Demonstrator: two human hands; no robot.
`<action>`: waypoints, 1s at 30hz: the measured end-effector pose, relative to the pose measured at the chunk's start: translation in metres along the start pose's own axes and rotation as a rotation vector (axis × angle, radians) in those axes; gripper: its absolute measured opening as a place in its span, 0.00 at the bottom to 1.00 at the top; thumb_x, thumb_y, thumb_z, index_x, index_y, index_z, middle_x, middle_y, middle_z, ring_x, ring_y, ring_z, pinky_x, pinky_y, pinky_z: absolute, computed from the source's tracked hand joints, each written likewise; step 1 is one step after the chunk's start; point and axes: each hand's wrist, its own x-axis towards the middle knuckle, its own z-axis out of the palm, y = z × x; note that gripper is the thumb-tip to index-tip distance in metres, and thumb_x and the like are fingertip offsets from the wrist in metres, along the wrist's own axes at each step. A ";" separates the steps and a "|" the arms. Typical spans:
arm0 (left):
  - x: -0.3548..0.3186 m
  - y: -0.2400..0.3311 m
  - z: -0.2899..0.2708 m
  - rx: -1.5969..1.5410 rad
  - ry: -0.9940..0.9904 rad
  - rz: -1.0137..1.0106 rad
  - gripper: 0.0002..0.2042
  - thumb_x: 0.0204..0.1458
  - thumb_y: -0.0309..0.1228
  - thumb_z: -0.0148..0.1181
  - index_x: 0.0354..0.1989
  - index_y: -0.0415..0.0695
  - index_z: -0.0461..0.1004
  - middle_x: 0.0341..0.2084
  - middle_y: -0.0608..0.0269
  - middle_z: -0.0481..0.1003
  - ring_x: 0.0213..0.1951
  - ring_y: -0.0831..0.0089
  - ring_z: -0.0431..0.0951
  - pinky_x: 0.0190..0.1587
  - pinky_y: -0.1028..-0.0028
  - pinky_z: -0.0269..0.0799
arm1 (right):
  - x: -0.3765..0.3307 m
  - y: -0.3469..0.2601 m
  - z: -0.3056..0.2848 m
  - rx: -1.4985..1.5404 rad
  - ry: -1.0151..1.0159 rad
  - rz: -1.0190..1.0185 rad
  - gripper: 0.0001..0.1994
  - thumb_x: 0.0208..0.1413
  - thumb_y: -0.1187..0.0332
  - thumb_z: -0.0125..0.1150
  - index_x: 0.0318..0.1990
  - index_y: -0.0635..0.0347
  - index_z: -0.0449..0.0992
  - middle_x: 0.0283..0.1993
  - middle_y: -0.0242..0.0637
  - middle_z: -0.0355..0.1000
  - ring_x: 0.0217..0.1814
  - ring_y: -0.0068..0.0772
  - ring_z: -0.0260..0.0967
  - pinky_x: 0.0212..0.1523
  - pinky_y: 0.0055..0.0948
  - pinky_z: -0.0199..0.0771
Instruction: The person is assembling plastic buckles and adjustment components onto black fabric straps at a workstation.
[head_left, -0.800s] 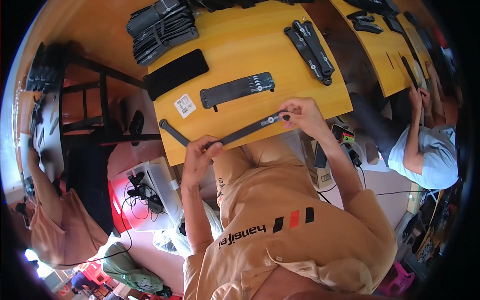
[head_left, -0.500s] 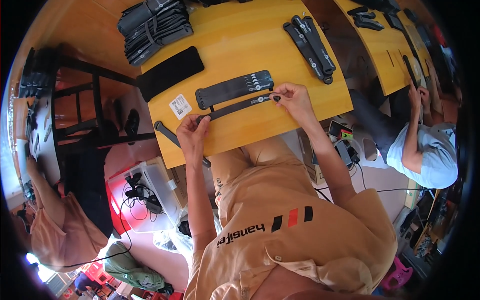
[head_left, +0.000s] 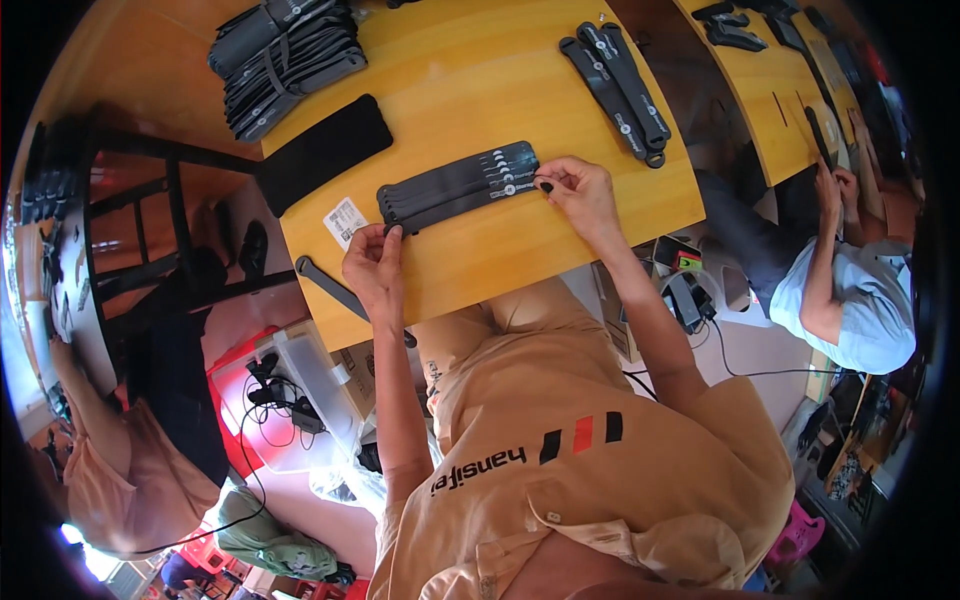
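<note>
Pinching both ends of a long black flat strap [head_left: 455,193]: left hand [head_left: 375,268] at eight o'clock, right hand [head_left: 580,195] at three o'clock. Laying it flush on the fanned black strap stack [head_left: 460,178], on the yellow wooden table [head_left: 500,80]. Best keeping ends level and taut.

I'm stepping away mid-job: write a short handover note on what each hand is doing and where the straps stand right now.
Left hand: fingertips pinch the near-left end of the fanned strap row on the yellow table.
Right hand: pinches the row's other end, by the printed tips.
Done: several black straps lie side by side in the row.
Left: one loose strap hangs over the table's near-left edge; another strap group lies further back to the right; a bundled pile and a flat black pad sit at the back left.
</note>
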 end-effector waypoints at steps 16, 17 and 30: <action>0.006 -0.003 0.005 -0.014 0.004 0.005 0.06 0.48 0.26 0.62 0.28 0.40 0.70 0.15 0.72 0.67 0.14 0.86 0.62 0.14 0.85 0.53 | 0.002 -0.007 0.005 -0.039 0.100 0.022 0.04 0.43 0.81 0.62 0.28 0.66 0.76 0.21 0.29 0.71 0.21 0.13 0.63 0.23 0.15 0.64; 0.007 -0.004 0.005 -0.015 0.004 0.005 0.06 0.48 0.26 0.62 0.28 0.40 0.70 0.15 0.72 0.67 0.14 0.86 0.62 0.14 0.85 0.53 | 0.002 -0.007 0.005 -0.047 0.105 0.023 0.04 0.43 0.81 0.62 0.28 0.66 0.76 0.21 0.29 0.71 0.21 0.13 0.62 0.23 0.15 0.64; 0.008 -0.002 0.006 0.035 0.030 0.005 0.06 0.46 0.25 0.62 0.27 0.39 0.71 0.16 0.70 0.68 0.15 0.86 0.62 0.16 0.85 0.56 | 0.002 -0.010 0.005 -0.004 0.119 0.106 0.03 0.42 0.81 0.62 0.27 0.66 0.76 0.20 0.28 0.70 0.21 0.13 0.62 0.23 0.15 0.64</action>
